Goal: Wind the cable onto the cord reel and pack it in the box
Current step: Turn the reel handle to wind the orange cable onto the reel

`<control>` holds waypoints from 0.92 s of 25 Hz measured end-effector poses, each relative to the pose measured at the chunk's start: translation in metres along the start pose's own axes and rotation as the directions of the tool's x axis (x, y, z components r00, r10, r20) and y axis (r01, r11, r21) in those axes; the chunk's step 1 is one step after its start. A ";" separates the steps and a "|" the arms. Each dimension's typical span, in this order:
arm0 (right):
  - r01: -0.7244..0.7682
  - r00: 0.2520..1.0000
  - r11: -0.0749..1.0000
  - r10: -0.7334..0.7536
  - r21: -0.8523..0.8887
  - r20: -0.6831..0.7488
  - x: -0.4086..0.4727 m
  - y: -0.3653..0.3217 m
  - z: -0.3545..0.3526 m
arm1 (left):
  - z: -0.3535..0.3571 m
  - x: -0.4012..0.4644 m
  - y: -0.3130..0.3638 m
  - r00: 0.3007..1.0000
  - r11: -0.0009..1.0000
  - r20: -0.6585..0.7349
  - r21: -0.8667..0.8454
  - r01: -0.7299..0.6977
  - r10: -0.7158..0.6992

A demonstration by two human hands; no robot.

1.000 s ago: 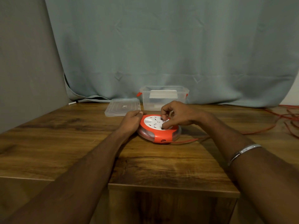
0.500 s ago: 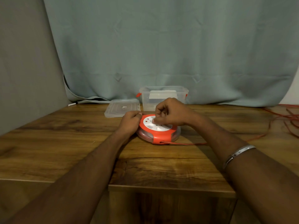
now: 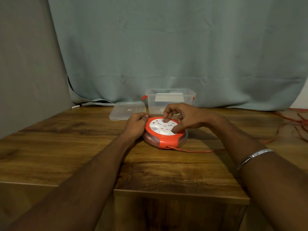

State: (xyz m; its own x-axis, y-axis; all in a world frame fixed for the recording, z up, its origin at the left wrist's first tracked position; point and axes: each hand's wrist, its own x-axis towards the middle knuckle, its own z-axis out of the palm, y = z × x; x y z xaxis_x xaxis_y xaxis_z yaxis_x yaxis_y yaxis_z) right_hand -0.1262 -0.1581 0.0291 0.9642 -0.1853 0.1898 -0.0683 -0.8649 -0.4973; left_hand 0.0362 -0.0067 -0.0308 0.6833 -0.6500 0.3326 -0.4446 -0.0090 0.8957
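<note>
A round orange cord reel with a white socket face (image 3: 164, 132) is seen lying flat on the brown wood-grain counter (image 3: 83, 147), near its middle. The left hand (image 3: 135, 125) is curled against the reel's left rim, with the thumb laid on the orange top edge, so the reel is gripped from that side. The right hand (image 3: 181, 116) is arched over the white face: one finger is pressed down into the face near its far edge, and the thumb is set on the face near the right rim, the remaining fingers being bent above it.

A thin orange cable (image 3: 191, 150) is led out of the reel's near side and is run to the right across the counter, where loose loops are piled by the right edge. Some turns of cable can be made out through the reel's clear side wall.

Just behind the reel, a clear plastic storage box with orange side latches (image 3: 170, 99) stands open, and its clear flat lid (image 3: 126, 110) lies beside it to the left. A silver bracelet (image 3: 255, 155) is worn on the right forearm. A grey-blue curtain (image 3: 166, 47) hangs behind the counter.
</note>
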 end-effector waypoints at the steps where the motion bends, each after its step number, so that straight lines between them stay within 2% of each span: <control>1: -0.001 1.000 1.000 0.001 -0.011 0.002 0.000 0.000 0.001 | 0.000 0.000 0.000 1.000 1.000 -0.003 0.004 0.004 -0.004; 9: -0.016 1.000 0.992 0.015 -0.124 -0.015 0.004 -0.007 0.012 | 0.000 0.001 -0.001 1.000 1.000 -0.001 0.019 0.000 0.000; 17: -0.051 0.985 0.968 0.008 -0.245 -0.170 0.008 -0.018 0.028 | 0.000 0.001 -0.002 1.000 1.000 0.004 0.022 0.008 -0.008; 20: 0.001 0.981 0.984 -0.036 -0.180 -0.189 0.007 -0.018 0.024 | 0.000 0.000 -0.001 1.000 1.000 0.001 0.009 0.006 -0.006; 23: 0.057 0.990 0.996 -0.065 -0.067 -0.124 0.004 -0.013 0.013 | 0.000 0.000 -0.001 1.000 1.000 0.008 0.014 0.020 -0.020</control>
State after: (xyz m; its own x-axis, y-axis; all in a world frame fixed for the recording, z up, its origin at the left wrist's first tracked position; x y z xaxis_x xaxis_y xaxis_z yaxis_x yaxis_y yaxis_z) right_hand -0.1183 -0.1418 0.0249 0.9272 -0.1854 0.3255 -0.0303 -0.9031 -0.4283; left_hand 0.0372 -0.0066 -0.0318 0.6875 -0.6559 0.3118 -0.4389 -0.0331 0.8979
